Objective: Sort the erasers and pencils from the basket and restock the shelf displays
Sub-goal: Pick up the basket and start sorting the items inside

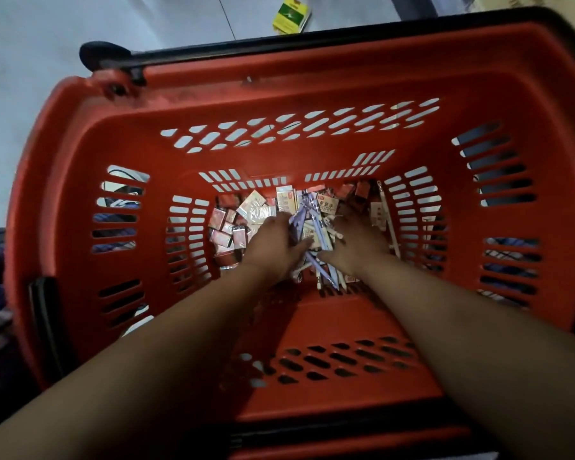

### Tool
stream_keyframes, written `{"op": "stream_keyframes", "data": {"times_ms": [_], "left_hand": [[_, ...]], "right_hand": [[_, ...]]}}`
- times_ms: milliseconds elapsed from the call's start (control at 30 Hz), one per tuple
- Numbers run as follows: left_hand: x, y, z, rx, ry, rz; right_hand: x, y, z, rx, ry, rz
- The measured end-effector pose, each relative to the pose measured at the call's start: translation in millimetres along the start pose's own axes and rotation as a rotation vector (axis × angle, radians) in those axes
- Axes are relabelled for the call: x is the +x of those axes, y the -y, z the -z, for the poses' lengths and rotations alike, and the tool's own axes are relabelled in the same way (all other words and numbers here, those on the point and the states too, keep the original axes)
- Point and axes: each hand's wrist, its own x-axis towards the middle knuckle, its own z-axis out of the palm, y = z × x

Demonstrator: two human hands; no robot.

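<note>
- Centrally, a red basket (312, 78) filled the view, seen from above.
- The left hand (274, 244) gripped a bundle of pencils (312, 224), thumb curled across them.
- The right hand (359, 242) lay against the bundle's 3 o'clock side; its finger posture could not be told.
- Wrapped erasers (226, 230) lay heaped on the basket bottom, at 9 o'clock of the hands.
- A green box (292, 14) lay on the floor (47, 44) at 12 o'clock, outside the basket.

Print on the eraser packs (327, 204) is unreadable.
</note>
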Motion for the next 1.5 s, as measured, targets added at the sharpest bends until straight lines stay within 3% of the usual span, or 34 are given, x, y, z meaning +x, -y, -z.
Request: {"op": "stream_keyframes", "data": {"times_ms": [200,433,767,933,1100,1233,1300,1367,1500], "left_hand": [[5.9,-4.0,-1.4,0.034,0.047,0.018],[4.4,-4.6,6.6,-0.146,0.076,0.015],[2.5,-4.9,35.4,-0.333,-0.023,0.186],[1.3,2.1,41.4,-0.705,0.157,0.263],[2.2,5.0,42.8,-0.849,0.258,0.39],[6.2,6.4,41.0,-0.699,0.185,0.481],[4.9,8.4,41.8,-0.594,0.171,0.435],[-0.1,9.9,44.3,-0.465,0.255,0.329],[-2.5,17.9,44.9,0.089,0.539,0.079]], "right_hand": [[4.9,-3.2,-2.2,0.07,0.098,0.057],[2.5,-13.9,4.4,0.646,0.063,-0.115],[-1.4,-5.8,15.7,0.585,0.078,-0.041],[-4.8,-3.1,16.2,0.585,0.046,0.012],[-6.0,-4.9,18.4,0.706,0.104,-0.011],[-2.0,-2.3,17.6,0.651,0.135,-0.029],[-2.5,0.9,19.2,0.646,0.111,-0.039],[-3.1,4.2,22.1,0.657,0.076,-0.032],[-6.0,1.5,29.9,0.666,0.014,-0.049]]}}
